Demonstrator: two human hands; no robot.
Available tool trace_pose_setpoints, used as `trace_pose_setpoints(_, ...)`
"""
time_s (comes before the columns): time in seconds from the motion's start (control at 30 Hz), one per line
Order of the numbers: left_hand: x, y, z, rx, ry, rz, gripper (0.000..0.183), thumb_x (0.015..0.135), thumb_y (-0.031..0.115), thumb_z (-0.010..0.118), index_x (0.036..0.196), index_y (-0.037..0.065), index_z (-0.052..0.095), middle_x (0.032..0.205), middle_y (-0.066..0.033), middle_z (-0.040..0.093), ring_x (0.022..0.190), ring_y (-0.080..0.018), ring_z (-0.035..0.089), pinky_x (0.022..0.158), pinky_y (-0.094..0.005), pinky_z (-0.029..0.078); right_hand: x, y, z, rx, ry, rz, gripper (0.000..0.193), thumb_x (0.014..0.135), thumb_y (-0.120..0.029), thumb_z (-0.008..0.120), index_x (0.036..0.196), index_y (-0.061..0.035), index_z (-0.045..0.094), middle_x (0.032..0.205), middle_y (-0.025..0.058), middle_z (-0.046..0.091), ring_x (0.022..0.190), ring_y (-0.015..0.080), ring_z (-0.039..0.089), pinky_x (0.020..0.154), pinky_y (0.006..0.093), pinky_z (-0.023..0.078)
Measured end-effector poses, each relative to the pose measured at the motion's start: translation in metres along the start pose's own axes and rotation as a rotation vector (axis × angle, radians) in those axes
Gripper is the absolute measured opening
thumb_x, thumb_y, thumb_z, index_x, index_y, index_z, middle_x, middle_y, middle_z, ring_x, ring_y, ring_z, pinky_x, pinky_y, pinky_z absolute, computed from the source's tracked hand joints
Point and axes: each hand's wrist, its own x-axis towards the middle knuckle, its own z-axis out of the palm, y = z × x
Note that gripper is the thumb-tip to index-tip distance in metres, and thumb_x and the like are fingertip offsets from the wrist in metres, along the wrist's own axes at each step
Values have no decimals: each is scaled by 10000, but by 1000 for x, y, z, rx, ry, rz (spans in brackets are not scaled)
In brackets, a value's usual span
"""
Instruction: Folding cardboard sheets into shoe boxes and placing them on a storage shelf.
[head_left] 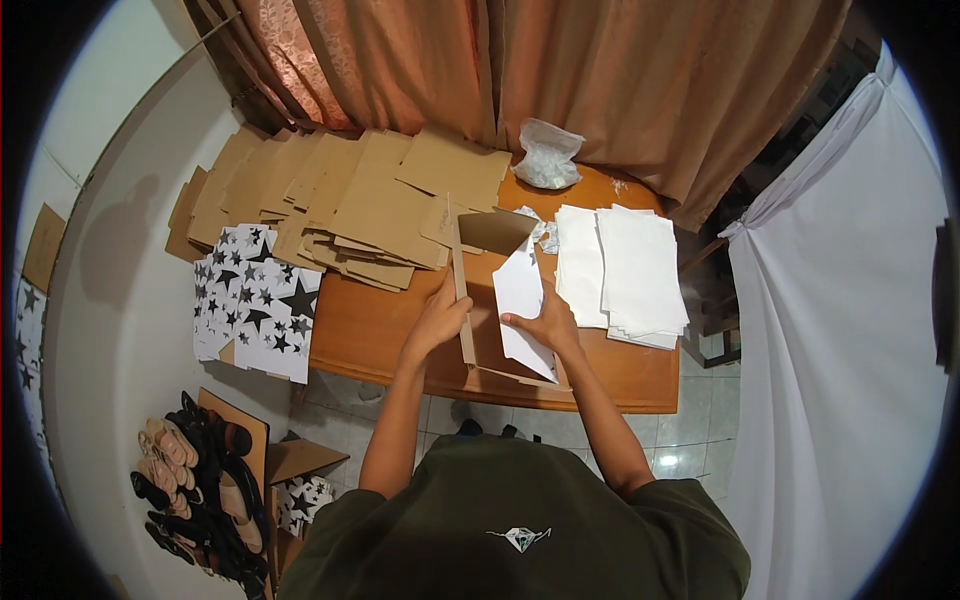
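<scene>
A brown cardboard box (pixel 463 335), unfolded into an open frame, stands over the table between my two hands. My left hand (pixel 440 315) grips its left wall, with the thumb on the inner side and the fingers outside. My right hand (pixel 548 325) pinches the right side, its thumb pressing a white sheet of paper (pixel 517 285) against the inside of that wall. The fingers of my right hand are mostly hidden behind the sheet and wall. Just beyond the box lie small silvery packets (pixel 545 232), partly covered by it.
Flat cardboard pieces (pixel 370 190) are heaped at the table's back left, beside star-patterned sheets (pixel 265 305). White paper stacks (pixel 640 270) lie to the right on the wooden table (pixel 630 385). A clear plastic bag (pixel 548 155) sits near the curtain (pixel 600 80). Shoes (pixel 195 490) fill the lower left.
</scene>
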Motion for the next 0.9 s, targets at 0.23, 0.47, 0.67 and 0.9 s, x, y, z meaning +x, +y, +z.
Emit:
trace_pose_setpoints(0.23, 36, -30, -21, -386, -200, -201, 737, 841, 68, 478, 1556, 33, 305, 1191, -172, 604, 1019, -224, 580, 902, -344, 484, -4, -60, -41, -176, 41, 118, 1092, 604, -558, 921, 1435, -1, 483, 1217, 252, 665, 1102, 379, 671, 944, 444, 532)
trace_pose_setpoints(0.47, 42, -24, -22, -355, -235, -202, 749, 837, 57, 473, 1547, -16, 246, 1347, -220, 557, 1193, -316, 560, 1002, -381, 452, -5, -77, -41, -423, 80, 175, 1027, 640, -539, 909, 1415, -11, 490, 1109, 242, 656, 1039, 392, 661, 840, 477, 562)
trace_pose_setpoints(0.67, 34, -39, 6, 152, -241, -188, 868, 891, 128, 514, 1580, -47, 18, 1506, -407, 336, 1392, -543, 357, 1138, -497, 358, 12, -9, 20, -192, 54, 123, 1063, 644, -565, 900, 1434, -1, 465, 1136, 260, 647, 1076, 412, 644, 896, 479, 540)
trace_pose_setpoints(0.9, 29, -71, 36, 281, -214, -162, 993, 907, 262, 584, 1625, 158, -94, 1555, -471, 101, 1484, -578, 122, 1171, -646, 241, 18, 33, 64, 10, 20, 106, 1166, 651, -639, 867, 1482, 23, 389, 1224, 297, 598, 1151, 439, 596, 961, 484, 508)
